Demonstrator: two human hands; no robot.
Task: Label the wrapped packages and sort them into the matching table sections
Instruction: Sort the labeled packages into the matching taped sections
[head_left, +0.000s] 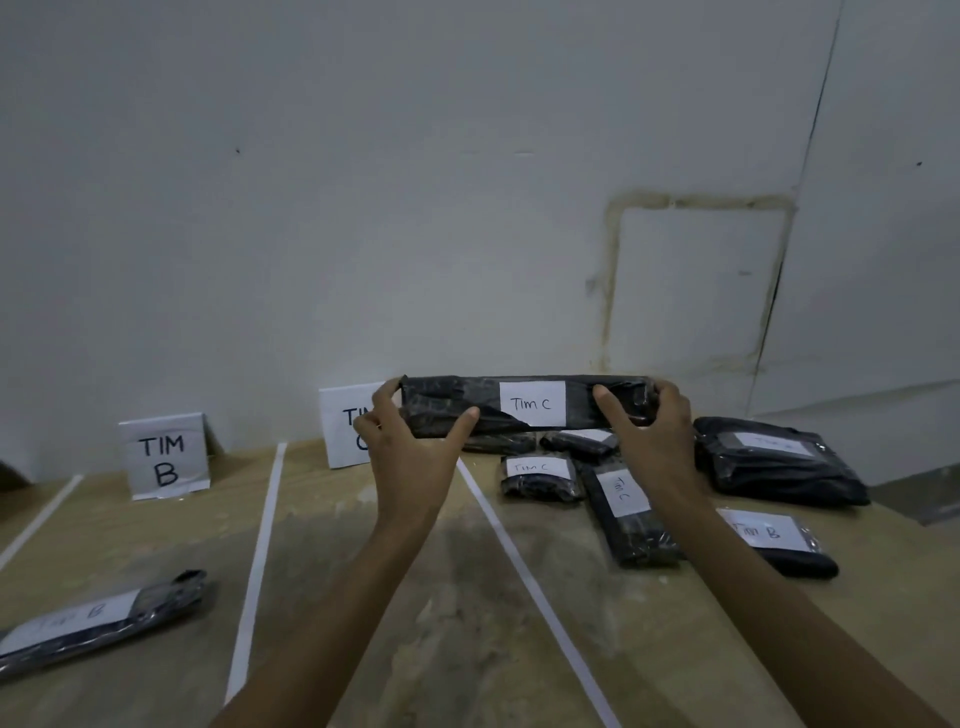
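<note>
Black plastic film, crinkled and glossy, wraps the long flat package (519, 408) that both hands hold level near the far edge of the table (363, 597). The left hand (410, 441) grips its left end, fingers curled over the top and thumb pressed on the near face. The right hand (654, 431) grips the right end the same way. A white rectangular paper label at its middle reads "TIM C".

The bare wood tabletop is pale, scuffed and blotchy, and straight white tape lines (519, 571) divide it into sections. Against the wall at the far edge stand two folded white paper signs. The TIM B sign (163, 457) is in the left section, and the TIM C sign (340, 426) in the middle one is partly hidden by the left hand.

Right of the rightmost tape line lies a loose pile of black wrapped parcels. It holds a small squarish packet (540, 475) and a long narrow bundle (628, 514), both labelled "TIM C". With them are a broad, puffy parcel (774, 460), whose label is too blurred to read, and a flat one marked "TIM B" (779, 543) toward the right edge. Near the left edge, another long parcel (98, 621) labelled "TIM B" lies at an angle.
</note>
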